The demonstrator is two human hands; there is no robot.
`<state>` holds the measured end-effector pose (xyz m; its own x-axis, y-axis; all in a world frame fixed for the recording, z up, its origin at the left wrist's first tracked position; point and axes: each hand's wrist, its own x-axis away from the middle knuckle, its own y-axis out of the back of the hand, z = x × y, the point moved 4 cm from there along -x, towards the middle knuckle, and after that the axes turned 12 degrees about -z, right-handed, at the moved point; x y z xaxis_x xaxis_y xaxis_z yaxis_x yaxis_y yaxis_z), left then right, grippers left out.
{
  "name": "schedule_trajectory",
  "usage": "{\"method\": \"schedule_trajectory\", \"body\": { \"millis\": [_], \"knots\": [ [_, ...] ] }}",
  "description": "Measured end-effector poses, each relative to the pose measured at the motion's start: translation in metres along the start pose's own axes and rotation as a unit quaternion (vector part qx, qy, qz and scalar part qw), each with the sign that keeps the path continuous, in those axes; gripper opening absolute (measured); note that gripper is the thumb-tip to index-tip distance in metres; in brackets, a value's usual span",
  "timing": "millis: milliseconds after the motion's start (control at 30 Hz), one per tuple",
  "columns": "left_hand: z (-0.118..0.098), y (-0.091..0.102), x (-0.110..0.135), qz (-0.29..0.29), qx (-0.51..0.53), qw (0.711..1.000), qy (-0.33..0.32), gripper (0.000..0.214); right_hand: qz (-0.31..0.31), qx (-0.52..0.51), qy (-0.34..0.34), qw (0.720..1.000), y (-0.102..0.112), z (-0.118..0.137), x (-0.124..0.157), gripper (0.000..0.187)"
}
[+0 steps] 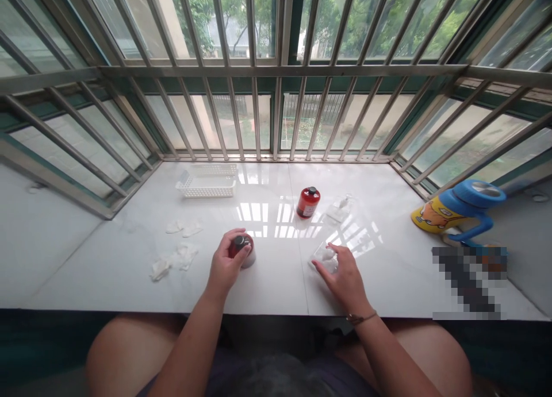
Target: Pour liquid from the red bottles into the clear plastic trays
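My left hand grips a red bottle with a dark cap, which stands on the white sill. A white lower part of the bottle shows beyond my fingers. My right hand closes over a small clear plastic packet, pinching it between thumb and fingers against the surface. Farther back stands a second red bottle with a white label. A second clear plastic packet lies to its right.
Crumpled white tissues lie left of my hands, and a white plastic basket stands at the back left. A blue-and-yellow cartoon cup lies on the right. A pixelated patch covers the right. Steel window bars close off the far side.
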<state>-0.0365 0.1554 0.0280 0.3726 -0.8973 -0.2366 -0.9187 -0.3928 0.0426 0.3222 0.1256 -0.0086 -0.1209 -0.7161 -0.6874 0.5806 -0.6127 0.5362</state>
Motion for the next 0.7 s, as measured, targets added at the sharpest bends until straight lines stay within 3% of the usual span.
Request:
{"method": "schedule_trajectory", "body": {
  "millis": [133,233,333,533,700],
  "knots": [
    [-0.001,-0.001,-0.001,-0.022,0.05,0.998,0.013,0.045,0.005,-0.001,-0.004,1.0,0.0,0.0,0.0,0.059],
    [-0.002,-0.002,-0.001,-0.005,0.007,1.0,0.014,0.05,0.006,0.0,-0.006,1.0,0.0,0.0,0.0,0.059],
    [-0.005,0.0,-0.002,0.011,-0.04,0.999,-0.015,0.042,0.007,-0.001,-0.007,1.0,0.001,0.001,0.0,0.058],
    [-0.009,0.002,-0.001,0.008,-0.056,0.998,-0.038,0.038,0.008,-0.006,-0.013,1.0,0.001,0.002,0.0,0.057],
    [-0.028,0.012,-0.007,-0.039,-0.022,0.997,-0.059,0.037,0.01,-0.006,-0.009,1.0,0.001,0.001,0.0,0.057]
  ]
}}
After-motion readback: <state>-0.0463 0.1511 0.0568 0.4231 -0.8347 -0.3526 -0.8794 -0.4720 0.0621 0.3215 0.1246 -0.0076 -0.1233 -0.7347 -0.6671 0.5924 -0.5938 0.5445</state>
